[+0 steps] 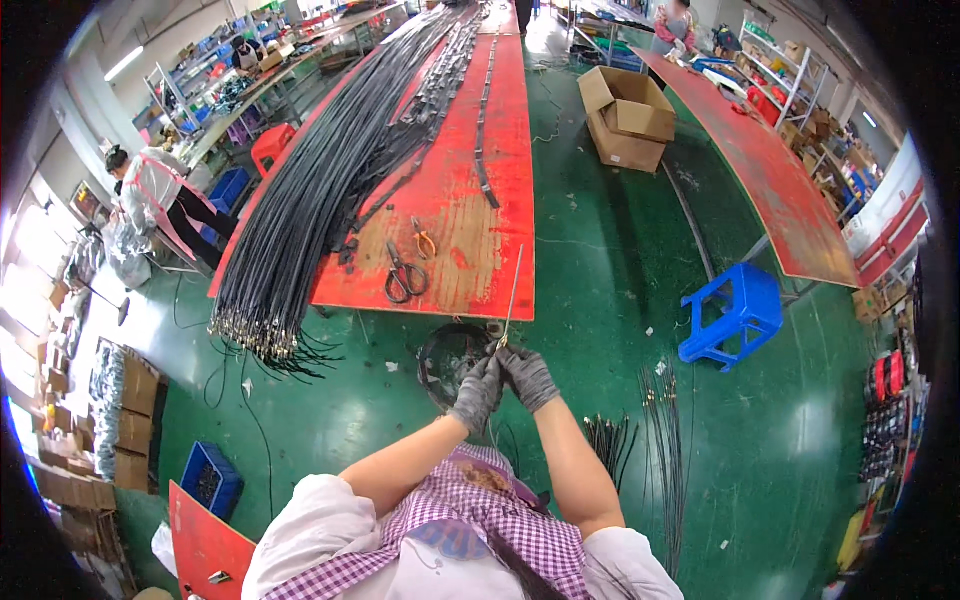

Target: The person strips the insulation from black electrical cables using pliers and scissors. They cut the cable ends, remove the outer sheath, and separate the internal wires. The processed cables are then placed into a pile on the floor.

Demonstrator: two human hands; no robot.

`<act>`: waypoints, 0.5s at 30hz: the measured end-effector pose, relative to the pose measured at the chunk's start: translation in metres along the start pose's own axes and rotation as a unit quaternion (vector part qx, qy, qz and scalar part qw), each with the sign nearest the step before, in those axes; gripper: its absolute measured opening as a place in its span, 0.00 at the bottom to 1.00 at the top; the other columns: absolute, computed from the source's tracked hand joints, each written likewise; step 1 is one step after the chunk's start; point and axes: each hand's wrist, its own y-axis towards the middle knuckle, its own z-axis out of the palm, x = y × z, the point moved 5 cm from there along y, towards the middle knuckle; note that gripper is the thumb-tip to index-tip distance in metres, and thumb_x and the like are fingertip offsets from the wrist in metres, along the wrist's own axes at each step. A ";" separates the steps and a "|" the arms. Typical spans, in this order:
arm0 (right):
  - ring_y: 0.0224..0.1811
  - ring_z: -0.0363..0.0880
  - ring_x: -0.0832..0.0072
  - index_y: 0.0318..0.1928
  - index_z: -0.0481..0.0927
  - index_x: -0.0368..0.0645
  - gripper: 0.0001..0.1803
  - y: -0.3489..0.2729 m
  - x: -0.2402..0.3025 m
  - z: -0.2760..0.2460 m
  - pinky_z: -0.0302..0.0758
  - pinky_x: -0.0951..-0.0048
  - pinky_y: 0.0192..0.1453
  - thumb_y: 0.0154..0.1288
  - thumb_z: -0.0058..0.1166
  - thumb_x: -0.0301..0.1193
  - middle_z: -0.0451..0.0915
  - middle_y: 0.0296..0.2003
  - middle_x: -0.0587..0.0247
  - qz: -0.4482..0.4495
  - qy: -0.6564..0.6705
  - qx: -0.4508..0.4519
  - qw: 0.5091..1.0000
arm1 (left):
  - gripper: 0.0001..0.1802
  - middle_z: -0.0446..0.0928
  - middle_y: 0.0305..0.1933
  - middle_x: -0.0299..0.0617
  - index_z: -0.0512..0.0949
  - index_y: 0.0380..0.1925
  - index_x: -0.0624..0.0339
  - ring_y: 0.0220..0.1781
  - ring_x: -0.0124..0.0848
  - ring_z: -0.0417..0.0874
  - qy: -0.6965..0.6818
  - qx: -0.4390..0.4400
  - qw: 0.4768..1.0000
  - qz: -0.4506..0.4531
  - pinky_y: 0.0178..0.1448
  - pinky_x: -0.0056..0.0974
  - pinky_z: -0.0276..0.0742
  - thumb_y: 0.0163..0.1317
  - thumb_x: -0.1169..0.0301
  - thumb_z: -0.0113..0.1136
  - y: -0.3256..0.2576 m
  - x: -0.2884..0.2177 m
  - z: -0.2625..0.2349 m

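Note:
Both my hands, in grey gloves, meet just beyond the near edge of a red table [490, 230]. My left hand [477, 393] and my right hand [529, 378] are closed, fingertips together, around the lower end of a thin, straight, light-coloured rod [515, 290]. A small brass-coloured piece shows at the fingertips. The rod tilts up and away over the table edge. Black-handled scissors [405, 283] and orange-handled pliers [425, 240] lie on the tabletop. Left of them runs a thick bundle of black cables [330, 160], its brass-tipped ends hanging over the edge.
Below my hands stands a dark round bin [440, 365]. On the right are a blue stool [740, 310], a cardboard box [630, 115] and another red table [770, 180]. More cables [665, 430] hang or lie at my right. A person [165, 195] works at the far left.

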 end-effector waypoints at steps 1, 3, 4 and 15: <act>0.29 0.72 0.80 0.34 0.75 0.39 0.09 0.004 -0.005 0.002 0.70 0.79 0.34 0.54 0.49 0.30 0.75 0.28 0.67 0.009 -0.004 0.000 1.000 | 0.17 0.65 0.47 0.37 0.62 0.49 0.61 0.48 0.23 0.64 0.008 -0.013 1.000 -0.008 0.52 0.26 0.59 0.60 0.71 0.36 0.001 0.000 -0.005; 0.28 0.72 0.79 0.34 0.75 0.39 0.10 0.015 -0.011 0.003 0.70 0.80 0.33 0.54 0.49 0.31 0.75 0.28 0.67 0.022 -0.001 -0.006 1.000 | 0.17 0.65 0.46 0.37 0.62 0.49 0.60 0.47 0.24 0.64 0.038 -0.029 0.999 -0.017 0.51 0.27 0.59 0.60 0.69 0.35 0.011 -0.004 -0.013; 0.28 0.72 0.79 0.35 0.75 0.39 0.10 0.021 -0.010 0.004 0.70 0.79 0.32 0.54 0.49 0.31 0.75 0.28 0.66 0.023 -0.011 -0.009 1.000 | 0.17 0.65 0.46 0.37 0.62 0.49 0.60 0.47 0.24 0.64 0.052 -0.034 0.998 -0.021 0.51 0.27 0.58 0.60 0.69 0.35 0.016 -0.007 -0.015; 0.27 0.72 0.78 0.35 0.75 0.39 0.12 0.135 -0.060 0.022 0.70 0.77 0.30 0.53 0.50 0.33 0.75 0.28 0.65 0.127 -0.107 -0.081 0.983 | 0.20 0.60 0.54 0.36 0.61 0.51 0.60 0.56 0.27 0.59 0.195 -0.051 0.960 -0.197 0.58 0.33 0.53 0.59 0.66 0.33 0.102 -0.041 -0.082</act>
